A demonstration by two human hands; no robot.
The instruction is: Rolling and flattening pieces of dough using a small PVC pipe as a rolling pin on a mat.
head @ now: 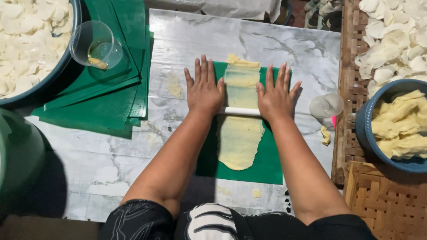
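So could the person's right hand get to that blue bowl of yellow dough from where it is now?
Probably yes. The right hand lies flat on the white roller, and the blue bowl sits off to that same side. Only a small clear plastic cup stands between them, low enough to pass over.

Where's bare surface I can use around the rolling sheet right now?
Bare marble lies beyond the green sheet, and between the left hand and the stacked green mats. The right is crowded: clear lid, dough scrap, blue bowl.
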